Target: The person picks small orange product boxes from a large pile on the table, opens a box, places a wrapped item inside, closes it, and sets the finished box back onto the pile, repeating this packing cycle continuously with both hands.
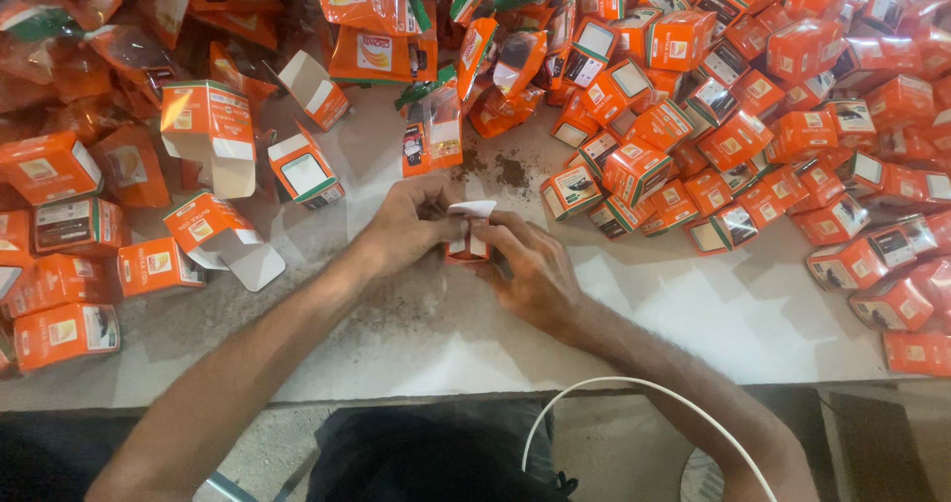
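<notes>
There is a single view, taken from a camera worn on the person's head, looking almost straight down on the pale, dusty work table (753,314) from close above — near enough that both forearms run in from the bottom edge. The table's near edge crosses the lower part of the picture; below it show a dark lap and a thin white curved cable (634,388). Beyond that edge — toward the top — heaps of small orange cardboard boxes (792,96) fill the view.

Small orange-and-white boxes (783,96) heap right, open ones (208,131) lie left, orange plastic packets (381,27) top centre.
</notes>
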